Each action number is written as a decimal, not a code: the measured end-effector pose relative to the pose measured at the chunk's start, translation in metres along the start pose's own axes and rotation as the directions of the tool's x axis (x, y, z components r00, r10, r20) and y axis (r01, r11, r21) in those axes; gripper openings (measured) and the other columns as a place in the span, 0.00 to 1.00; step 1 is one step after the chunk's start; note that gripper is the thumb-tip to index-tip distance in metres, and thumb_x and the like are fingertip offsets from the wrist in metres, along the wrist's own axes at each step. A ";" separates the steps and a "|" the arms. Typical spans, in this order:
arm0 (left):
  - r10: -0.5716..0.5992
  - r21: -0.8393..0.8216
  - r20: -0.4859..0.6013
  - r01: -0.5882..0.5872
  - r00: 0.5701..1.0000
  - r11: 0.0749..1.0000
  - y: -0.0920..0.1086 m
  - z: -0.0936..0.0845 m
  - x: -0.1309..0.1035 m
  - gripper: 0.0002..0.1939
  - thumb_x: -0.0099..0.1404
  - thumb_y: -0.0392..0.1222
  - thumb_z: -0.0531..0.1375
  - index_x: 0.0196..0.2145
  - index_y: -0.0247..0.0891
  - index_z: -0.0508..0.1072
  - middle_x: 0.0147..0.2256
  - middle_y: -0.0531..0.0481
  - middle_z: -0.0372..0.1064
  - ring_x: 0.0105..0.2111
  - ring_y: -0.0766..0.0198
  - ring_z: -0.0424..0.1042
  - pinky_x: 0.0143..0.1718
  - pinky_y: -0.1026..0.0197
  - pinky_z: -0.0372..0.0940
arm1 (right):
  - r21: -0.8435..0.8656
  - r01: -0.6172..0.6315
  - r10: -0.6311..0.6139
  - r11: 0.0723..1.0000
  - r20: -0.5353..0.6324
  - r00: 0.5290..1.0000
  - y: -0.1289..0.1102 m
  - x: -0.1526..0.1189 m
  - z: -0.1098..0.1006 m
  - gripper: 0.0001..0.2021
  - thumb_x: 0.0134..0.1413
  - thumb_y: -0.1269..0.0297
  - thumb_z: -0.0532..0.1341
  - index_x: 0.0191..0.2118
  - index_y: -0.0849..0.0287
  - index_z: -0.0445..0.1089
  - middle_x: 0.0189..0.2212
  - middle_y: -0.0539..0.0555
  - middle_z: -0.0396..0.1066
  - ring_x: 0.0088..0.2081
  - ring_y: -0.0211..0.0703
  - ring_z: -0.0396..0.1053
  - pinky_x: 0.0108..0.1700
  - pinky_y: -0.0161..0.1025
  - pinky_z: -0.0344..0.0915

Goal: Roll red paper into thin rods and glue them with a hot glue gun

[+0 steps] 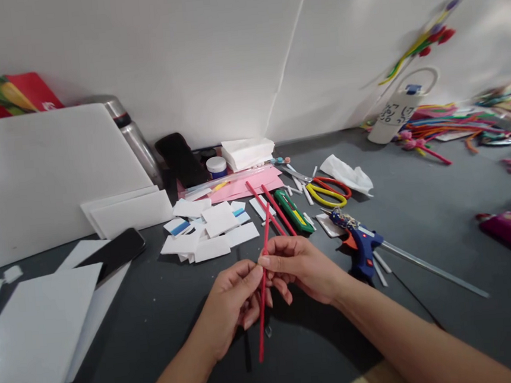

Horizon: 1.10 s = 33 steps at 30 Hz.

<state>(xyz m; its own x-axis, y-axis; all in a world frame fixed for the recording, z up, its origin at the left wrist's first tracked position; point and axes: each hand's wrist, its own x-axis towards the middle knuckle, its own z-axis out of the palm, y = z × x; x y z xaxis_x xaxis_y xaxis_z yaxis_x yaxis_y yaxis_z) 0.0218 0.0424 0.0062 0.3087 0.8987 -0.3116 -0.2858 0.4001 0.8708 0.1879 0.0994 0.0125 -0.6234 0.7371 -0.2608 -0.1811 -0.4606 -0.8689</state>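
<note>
Both my hands meet over the dark table, pinching one thin red stick (262, 319) near its middle. My left hand (233, 298) is closed on it between thumb and fingertips. From the other side my right hand (304, 264) grips it with thumb and forefinger, slightly higher. The stick slants, with its lower end pointing toward me. Just beyond my fingers lie two more red sticks (277, 209) and a green box cutter (293, 211). A blue glue gun (364, 247) with a long clear glue stick (434, 268) lies right of my right hand.
White card pieces (220, 218) are heaped behind my left hand. Scissors (331, 192) with red and yellow handles lie behind the glue gun. White boards (36, 342) and a black phone (122, 251) are at left. A white bottle (392, 117) stands at back right.
</note>
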 end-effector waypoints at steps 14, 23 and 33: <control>-0.027 -0.014 -0.002 0.027 1.000 1.000 -0.003 -0.003 -0.002 0.11 0.66 0.48 0.60 0.34 0.36 0.69 0.29 0.50 0.73 0.13 0.78 0.56 0.15 0.70 0.41 | 0.049 0.024 -0.025 0.998 0.005 1.000 -0.003 0.000 0.002 0.15 0.49 0.57 0.71 0.30 0.62 0.68 0.20 0.47 0.71 0.15 0.32 0.66 0.16 0.28 0.66; 0.005 0.100 -0.140 0.009 0.990 0.995 -0.003 0.003 -0.001 0.17 0.63 0.55 0.62 0.30 0.36 0.69 0.20 0.56 0.66 0.12 0.77 0.53 0.15 0.70 0.44 | -0.004 0.048 -0.048 0.999 -0.009 0.999 0.000 0.000 0.001 0.15 0.50 0.56 0.71 0.29 0.62 0.67 0.20 0.47 0.71 0.14 0.32 0.66 0.16 0.28 0.67; 0.077 0.062 -0.045 -0.074 0.996 0.995 -0.006 0.000 -0.001 0.12 0.66 0.49 0.59 0.32 0.37 0.67 0.24 0.54 0.69 0.16 0.76 0.52 0.15 0.71 0.46 | 0.024 0.083 -0.084 0.996 0.051 0.995 0.004 0.000 0.004 0.14 0.53 0.56 0.69 0.32 0.62 0.68 0.20 0.48 0.72 0.17 0.35 0.70 0.19 0.30 0.70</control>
<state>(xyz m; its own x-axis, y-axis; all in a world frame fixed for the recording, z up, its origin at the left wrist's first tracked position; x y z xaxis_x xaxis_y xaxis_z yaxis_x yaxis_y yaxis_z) 0.0232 0.0392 0.0015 0.2449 0.9338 -0.2607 -0.2510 0.3208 0.9133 0.1843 0.0963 0.0106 -0.6436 0.7473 -0.1653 -0.2504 -0.4097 -0.8772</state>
